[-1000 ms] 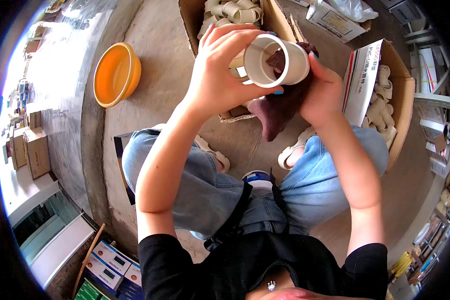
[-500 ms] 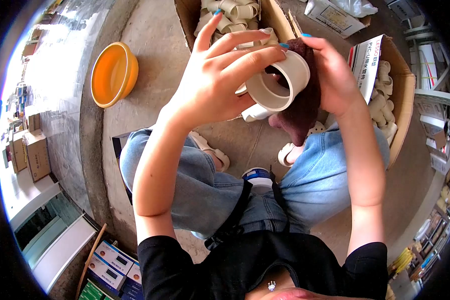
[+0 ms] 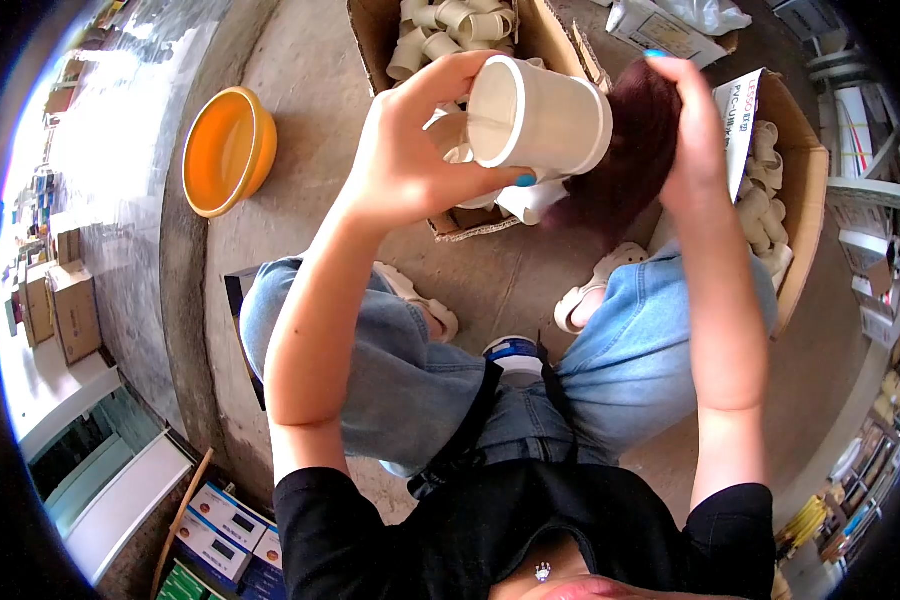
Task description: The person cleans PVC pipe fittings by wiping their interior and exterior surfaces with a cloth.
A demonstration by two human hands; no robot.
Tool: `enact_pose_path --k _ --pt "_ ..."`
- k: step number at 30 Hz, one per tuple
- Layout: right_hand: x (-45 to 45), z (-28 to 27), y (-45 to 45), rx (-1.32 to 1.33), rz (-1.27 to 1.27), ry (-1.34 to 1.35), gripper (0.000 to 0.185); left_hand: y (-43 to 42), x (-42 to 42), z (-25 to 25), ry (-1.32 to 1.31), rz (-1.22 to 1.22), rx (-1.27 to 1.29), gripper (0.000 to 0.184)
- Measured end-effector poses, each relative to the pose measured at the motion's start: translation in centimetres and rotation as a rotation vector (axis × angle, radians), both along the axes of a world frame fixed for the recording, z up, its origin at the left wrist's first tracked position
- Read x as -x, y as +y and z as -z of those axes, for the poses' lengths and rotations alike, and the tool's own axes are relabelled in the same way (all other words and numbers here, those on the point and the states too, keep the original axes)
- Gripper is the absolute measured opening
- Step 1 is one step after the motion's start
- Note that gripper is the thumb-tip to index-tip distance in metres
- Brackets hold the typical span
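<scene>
My left hand (image 3: pixel 402 150) is closed around a white PVC pipe fitting (image 3: pixel 565 125), its thumb below and fingers above. The fitting lies on its side in the air, one round open end turned toward the left; another part of it shows below. In my right hand (image 3: pixel 692 145) is a dark brown cloth (image 3: pixel 630 150), bunched and slightly blurred, close to the fitting's right end. Whether the cloth touches the fitting I cannot tell.
Behind my hands stands a cardboard box (image 3: pixel 372 45) of pale pipe fittings. Another open box (image 3: pixel 815 200) of fittings is at the right. A yellow-orange basin (image 3: pixel 198 165) sits on the floor to the left. My knees and feet are below my hands.
The fitting has turned, so its open end now faces left instead of lower right. My left hand has changed its grip, and the cloth has shifted right, off the fitting's rim.
</scene>
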State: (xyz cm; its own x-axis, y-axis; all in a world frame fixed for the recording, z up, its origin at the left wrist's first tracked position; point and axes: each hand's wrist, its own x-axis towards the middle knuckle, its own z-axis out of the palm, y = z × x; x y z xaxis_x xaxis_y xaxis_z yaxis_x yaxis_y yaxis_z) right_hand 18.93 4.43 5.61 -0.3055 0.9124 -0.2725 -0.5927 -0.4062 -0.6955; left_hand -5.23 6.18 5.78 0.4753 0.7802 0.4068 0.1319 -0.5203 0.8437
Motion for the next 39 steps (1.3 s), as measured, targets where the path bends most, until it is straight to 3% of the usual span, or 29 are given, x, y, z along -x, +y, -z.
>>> enact_pose_path --k 2,4,6,8,10,14,15,18,19,23,26,28,30,32,33,34,36,38,39 --pt "0.1 0.0 0.5 -0.022 0.368 -0.182 0.027 -0.1 0.1 0.0 0.029 0.042 0.036 0.066" --pt "-0.1 0.5 0.9 -0.196 0.54 -0.35 0.025 -0.1 -0.1 -0.1 0.09 0.086 -0.041 0.065" --pt "0.3 0.0 0.3 -0.368 0.346 -0.503 0.022 0.0 -0.6 -0.5 0.185 0.119 -0.239 0.065" --pt "1.7 -0.6 -0.7 -0.439 0.138 -0.609 0.02 -0.4 -0.9 -0.4 0.151 0.154 -0.183 0.064" --pt "3.2 -0.3 -0.7 -0.787 0.088 -0.641 0.021 -0.3 -1.2 -0.5 0.148 0.184 -0.199 0.064" --pt "3.0 0.3 -0.3 -0.882 0.199 -0.875 0.027 -1.1 -1.4 -0.9 0.104 0.111 0.061 0.059" --pt "3.2 0.6 0.0 -0.899 0.224 -0.771 0.037 -1.0 -1.6 -0.7 0.069 0.067 -0.022 0.057" --pt "3.2 0.9 -0.1 -1.077 0.387 -0.919 0.047 -1.6 -1.2 -1.1 0.227 -0.083 0.061 0.064" --pt "2.7 0.0 -0.7 -1.236 0.247 -1.22 0.061 -1.5 -1.3 -0.3 0.138 -0.097 0.074 0.062" --pt "3.7 0.7 -1.1 -1.295 0.139 -1.276 0.076 -2.0 -1.0 0.1 0.116 -0.116 0.108 0.06" --pt "3.1 1.0 -1.0 -1.388 0.137 -1.3 0.073 -2.1 -0.7 0.2 -0.368 -0.004 0.398 0.049" --pt "3.1 1.0 -1.4 -1.336 0.131 -1.338 0.071 -2.2 0.0 -0.7 -0.45 -0.13 0.446 0.039" --pt "3.2 1.1 -1.5 -1.31 0.161 -1.345 0.068 -1.4 1.4 -0.9 -0.192 -0.518 0.299 0.04" --pt "3.2 1.3 -1.3 -1.31 0.229 -1.314 0.067 -0.9 2.1 -1.6 -0.451 -0.663 0.309 0.049" --pt "3.0 1.2 -1.0 -1.345 0.242 -1.283 0.065 -0.4 3.3 -1.9 -0.352 -0.655 0.268 0.061" --pt "3.1 1.2 -0.9 -1.356 0.256 -1.244 0.064 -0.4 3.3 -2.4 -0.459 -0.71 0.263 0.048" --pt "3.2 1.3 -0.7 -1.375 0.281 -1.168 0.062 0.1 4.2 -2.3 -0.42 -0.74 0.265 0.032" --pt "3.4 1.3 -1.0 -1.338 0.283 -1.179 0.063 -1.2 3.3 -1.8 -0.256 -0.819 0.131 0.023" --pt "3.5 1.2 -1.1 -1.319 0.281 -1.184 0.064 -1.7 2.8 -1.6 -0.08 -0.845 -0.07 0.023"
